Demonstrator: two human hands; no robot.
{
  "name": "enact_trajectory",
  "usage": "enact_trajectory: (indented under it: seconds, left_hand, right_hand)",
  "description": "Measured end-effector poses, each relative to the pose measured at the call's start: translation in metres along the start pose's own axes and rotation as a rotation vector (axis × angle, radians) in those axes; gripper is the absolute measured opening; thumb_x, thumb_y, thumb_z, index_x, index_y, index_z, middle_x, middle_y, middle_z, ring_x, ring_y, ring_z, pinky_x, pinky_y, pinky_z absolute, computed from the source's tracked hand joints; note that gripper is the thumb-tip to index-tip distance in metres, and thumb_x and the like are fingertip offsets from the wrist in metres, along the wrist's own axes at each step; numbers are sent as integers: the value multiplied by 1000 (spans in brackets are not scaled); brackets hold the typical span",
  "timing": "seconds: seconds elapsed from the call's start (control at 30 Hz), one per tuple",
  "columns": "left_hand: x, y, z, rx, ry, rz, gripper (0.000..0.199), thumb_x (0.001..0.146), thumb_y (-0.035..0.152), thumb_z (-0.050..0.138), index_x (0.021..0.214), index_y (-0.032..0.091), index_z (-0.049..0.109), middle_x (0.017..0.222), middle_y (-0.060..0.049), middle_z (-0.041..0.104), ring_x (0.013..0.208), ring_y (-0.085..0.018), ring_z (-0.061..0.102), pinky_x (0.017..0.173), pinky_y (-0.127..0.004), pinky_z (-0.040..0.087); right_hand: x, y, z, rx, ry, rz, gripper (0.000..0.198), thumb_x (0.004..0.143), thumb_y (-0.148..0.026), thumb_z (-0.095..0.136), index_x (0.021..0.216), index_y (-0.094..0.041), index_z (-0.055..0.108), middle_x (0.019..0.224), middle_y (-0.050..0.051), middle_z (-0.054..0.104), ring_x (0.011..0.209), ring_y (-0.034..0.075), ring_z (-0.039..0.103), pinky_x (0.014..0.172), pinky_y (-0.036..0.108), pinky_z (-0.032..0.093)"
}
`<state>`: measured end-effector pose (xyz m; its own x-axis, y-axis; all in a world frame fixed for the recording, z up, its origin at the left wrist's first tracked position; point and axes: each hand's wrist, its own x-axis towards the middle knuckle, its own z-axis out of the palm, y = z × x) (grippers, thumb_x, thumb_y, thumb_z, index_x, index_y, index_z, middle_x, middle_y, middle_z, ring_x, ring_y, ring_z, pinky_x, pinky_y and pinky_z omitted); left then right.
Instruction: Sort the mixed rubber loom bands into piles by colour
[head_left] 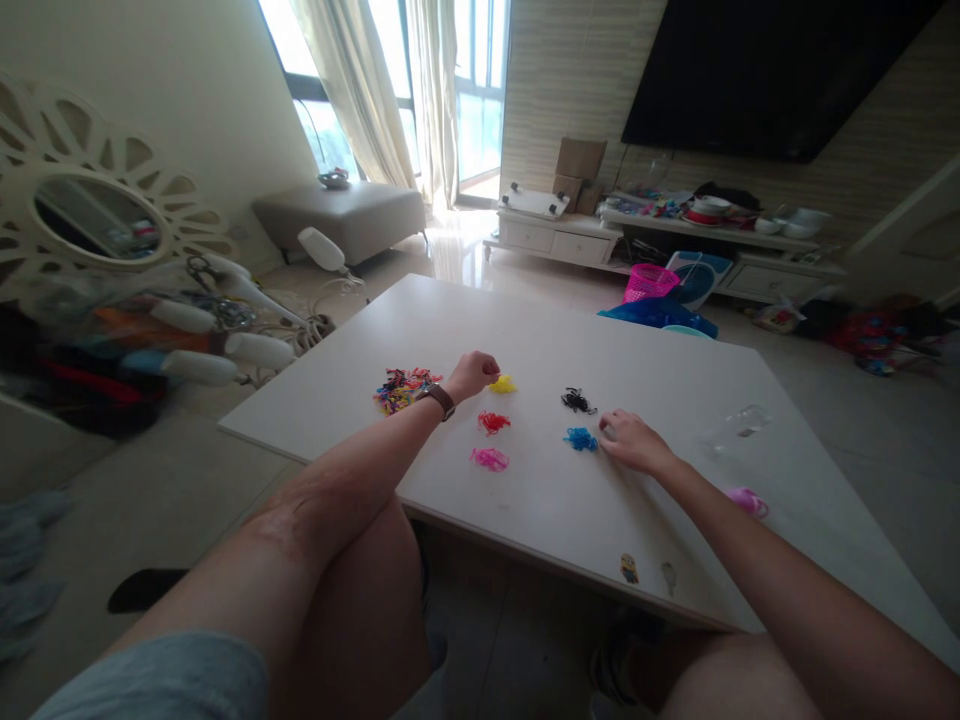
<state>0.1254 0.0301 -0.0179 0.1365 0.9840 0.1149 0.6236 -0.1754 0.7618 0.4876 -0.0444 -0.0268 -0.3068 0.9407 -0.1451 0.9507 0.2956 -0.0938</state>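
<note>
My left hand, with a watch on its wrist, is beside a small pile of yellow bands. Its thumb and fingertips are pinched together; whatever is between them is too small to name. A mixed heap of multicoloured bands lies just left of that wrist. Nearer me are piles of red bands and pink bands. My right hand rests at the right of the blue bands, fingers loosely bent and apart, with nothing visible in them. Black bands lie just beyond.
All piles lie on a white table. A clear plastic container and a pink bundle are to the right. Stickers mark the near edge. A lamp with white shades stands left; a pink basket sits behind the table.
</note>
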Motion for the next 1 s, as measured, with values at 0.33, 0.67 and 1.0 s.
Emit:
enact_trajectory:
  seconds: [0.33, 0.67, 1.0]
  left_hand:
    - [-19, 14, -27, -11, -493, 111, 14, 66, 23, 81, 77, 15, 80, 74, -6, 76, 70, -17, 68, 64, -23, 48]
    - [-32, 6, -34, 87, -518, 155, 17, 66, 25, 80, 81, 18, 83, 81, -5, 78, 75, -17, 68, 67, -22, 47]
    - [-38, 4, -49, -43, -510, 103, 17, 61, 31, 85, 73, 20, 81, 75, -4, 76, 72, -16, 66, 68, -22, 46]
  right_hand:
    - [-1, -1, -1, 1, -5, 9, 20, 88, -31, 55, 103, -20, 61, 111, 11, 62, 104, 26, 56, 90, 36, 43]
    - [0, 2, 3, -8, 12, 12, 18, 88, -33, 56, 102, -22, 60, 110, 10, 61, 104, 26, 55, 90, 36, 44]
    - [1, 1, 3, -27, 12, 8, 19, 88, -33, 56, 102, -21, 60, 110, 11, 61, 102, 27, 54, 90, 38, 44]
